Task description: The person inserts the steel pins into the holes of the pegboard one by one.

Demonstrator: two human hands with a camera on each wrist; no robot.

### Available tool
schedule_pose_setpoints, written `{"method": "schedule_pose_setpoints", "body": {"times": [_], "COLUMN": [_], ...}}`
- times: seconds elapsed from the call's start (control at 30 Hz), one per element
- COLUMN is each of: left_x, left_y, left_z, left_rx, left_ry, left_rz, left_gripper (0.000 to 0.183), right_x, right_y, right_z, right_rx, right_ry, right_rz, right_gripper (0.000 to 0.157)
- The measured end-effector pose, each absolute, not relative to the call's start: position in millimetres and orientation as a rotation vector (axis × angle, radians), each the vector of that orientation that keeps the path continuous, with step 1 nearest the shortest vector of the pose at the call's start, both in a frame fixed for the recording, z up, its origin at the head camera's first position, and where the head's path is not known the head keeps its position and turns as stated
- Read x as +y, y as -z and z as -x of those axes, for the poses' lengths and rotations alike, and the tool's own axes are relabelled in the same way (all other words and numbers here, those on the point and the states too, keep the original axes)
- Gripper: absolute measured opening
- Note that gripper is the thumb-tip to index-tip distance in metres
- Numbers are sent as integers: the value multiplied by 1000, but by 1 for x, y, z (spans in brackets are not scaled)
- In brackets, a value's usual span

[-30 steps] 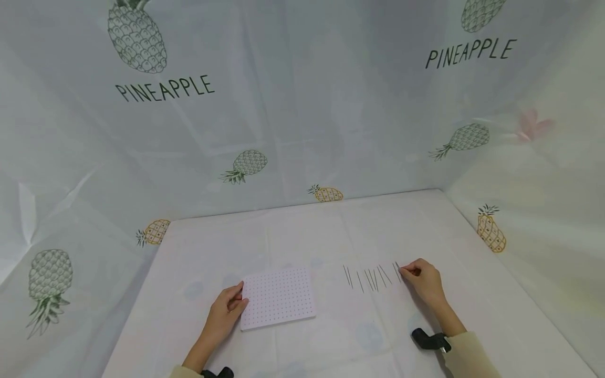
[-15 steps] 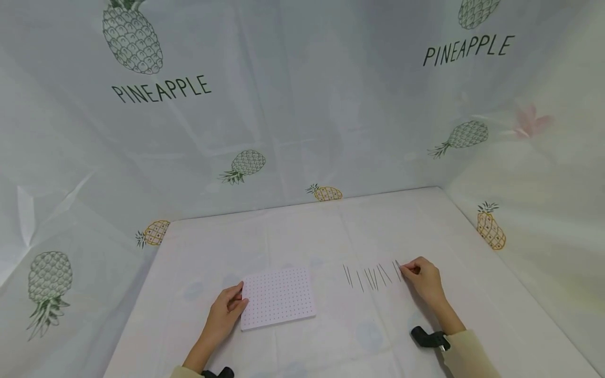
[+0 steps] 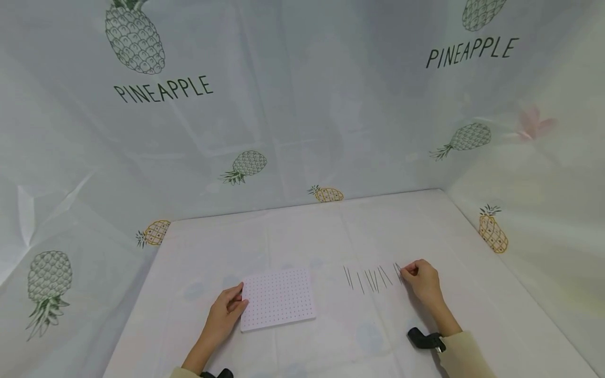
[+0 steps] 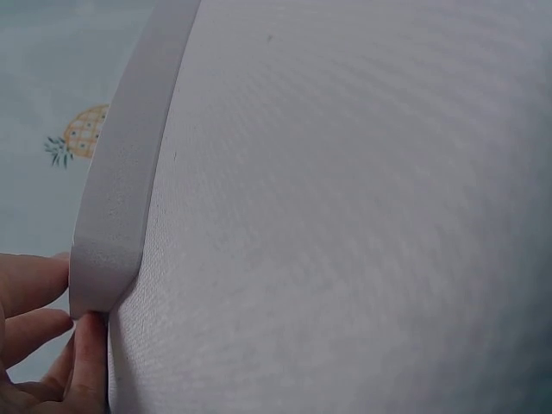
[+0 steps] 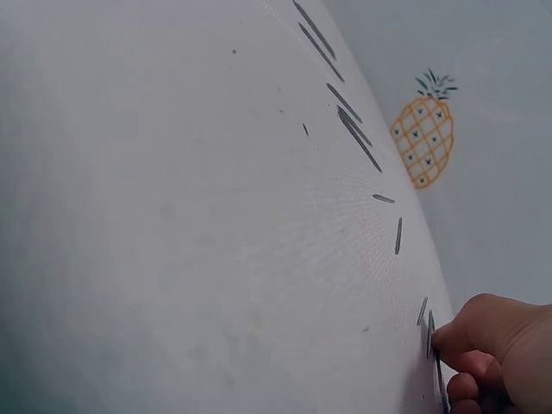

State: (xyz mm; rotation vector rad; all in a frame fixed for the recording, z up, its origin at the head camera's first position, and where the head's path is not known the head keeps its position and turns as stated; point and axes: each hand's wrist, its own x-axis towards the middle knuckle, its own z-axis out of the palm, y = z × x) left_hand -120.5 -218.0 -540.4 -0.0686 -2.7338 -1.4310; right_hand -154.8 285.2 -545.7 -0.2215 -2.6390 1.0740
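Note:
A flat white pegboard (image 3: 279, 297) with a grid of small holes lies on the table in the head view. My left hand (image 3: 226, 310) holds it at its left edge, with the fingers bent. In the left wrist view, the fingertips (image 4: 89, 349) touch the board's thick side wall (image 4: 116, 172). Right of the board, several thin dark needle-like sticks (image 3: 371, 281) lie in a loose row. At the row's right end, my right hand (image 3: 423, 281) pinches one thin stick (image 5: 442, 384) between thumb and finger, its lower part partly hidden by the hand.
A white cloth (image 3: 331, 341) covers the table. Pineapple-print curtains (image 3: 302, 105) hang behind and at both sides. Black wrist mounts (image 3: 425, 339) sit on both forearms.
The head view shifts very slightly. My right hand stays at the right end of the row of sticks, and my left hand stays on the pegboard's edge.

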Motion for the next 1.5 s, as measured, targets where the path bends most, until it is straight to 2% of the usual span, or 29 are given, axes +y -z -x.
{"method": "schedule_pose_setpoints", "body": {"times": [0.63, 1.23, 1.4, 1.5], "left_x": [-220, -221, -220, -220], "left_y": [545, 542, 541, 540], "left_z": [119, 118, 118, 119], "left_rx": [-2719, -2728, -2728, -2709], "left_ry": [1443, 1451, 1459, 1464], "left_rz": [79, 68, 62, 71], "left_gripper": [51, 52, 52, 52], "right_x": [287, 285, 281, 279], "right_y": [537, 533, 526, 521], "right_z": [151, 150, 152, 154], "right_rx": [-2593, -2599, -2536, -2517], "right_ry": [-1101, -1157, -1176, -1246], "right_rz": [294, 164, 141, 116], "right_gripper": [8, 3, 15, 17]}}
